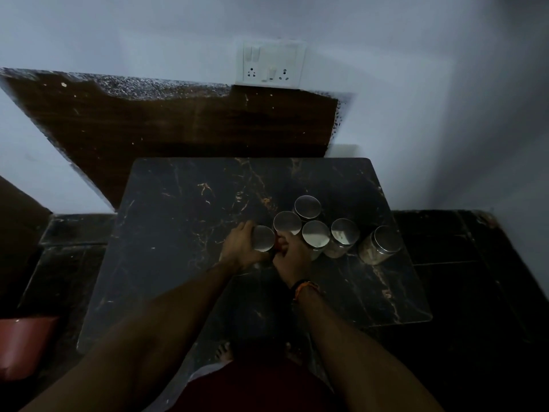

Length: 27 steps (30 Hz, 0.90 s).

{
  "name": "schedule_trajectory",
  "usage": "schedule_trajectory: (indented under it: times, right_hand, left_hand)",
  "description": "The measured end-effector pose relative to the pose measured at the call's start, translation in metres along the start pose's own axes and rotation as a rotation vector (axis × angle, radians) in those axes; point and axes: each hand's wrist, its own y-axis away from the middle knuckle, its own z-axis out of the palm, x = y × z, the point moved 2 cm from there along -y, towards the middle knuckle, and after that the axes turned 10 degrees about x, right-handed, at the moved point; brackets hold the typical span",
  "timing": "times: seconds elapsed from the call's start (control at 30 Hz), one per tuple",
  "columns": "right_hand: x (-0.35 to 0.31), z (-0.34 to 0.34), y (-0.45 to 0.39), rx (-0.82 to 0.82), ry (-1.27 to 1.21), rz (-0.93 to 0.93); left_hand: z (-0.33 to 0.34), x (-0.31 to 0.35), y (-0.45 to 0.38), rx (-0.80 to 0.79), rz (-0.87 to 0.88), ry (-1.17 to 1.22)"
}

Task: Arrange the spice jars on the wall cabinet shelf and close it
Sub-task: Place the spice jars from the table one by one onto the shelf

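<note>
I see the left hand [242, 248] wrapped round the leftmost jar [263, 238] on the dark marble table [178, 233]; the right hand [292, 257] is curled against its other side (grip unclear in the gloom). Six steel-lidded glass jars cluster there.

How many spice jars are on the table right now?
6, all on the dark marble table: leftmost jar gripped by the left hand, one behind it, rearmost jar, centre jar by the right hand, next jar, far-right jar. None seem hidden.
</note>
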Motion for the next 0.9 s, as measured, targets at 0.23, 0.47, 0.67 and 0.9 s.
schedule_trajectory:
  times: [0.23,0.47,0.67,0.9]
  right_hand:
    - [0.003,0.012,0.012,-0.132,0.038,-0.07]
    - [-0.036,0.003,-0.001,0.113,-0.014,-0.217]
    - [-0.071,-0.035,-0.014,0.015,-0.297,-0.139]
    - [-0.082,-0.065,-0.032,-0.145,-0.709,-0.019]
  left_hand:
    - [-0.031,0.008,-0.002,0.113,-0.066,0.208]
    - [-0.058,0.038,-0.011,0.188,-0.062,0.268]
    - [-0.093,0.072,0.0,0.088,-0.082,0.672]
    - [-0.098,0.089,0.016,-0.099,-0.229,1.226]
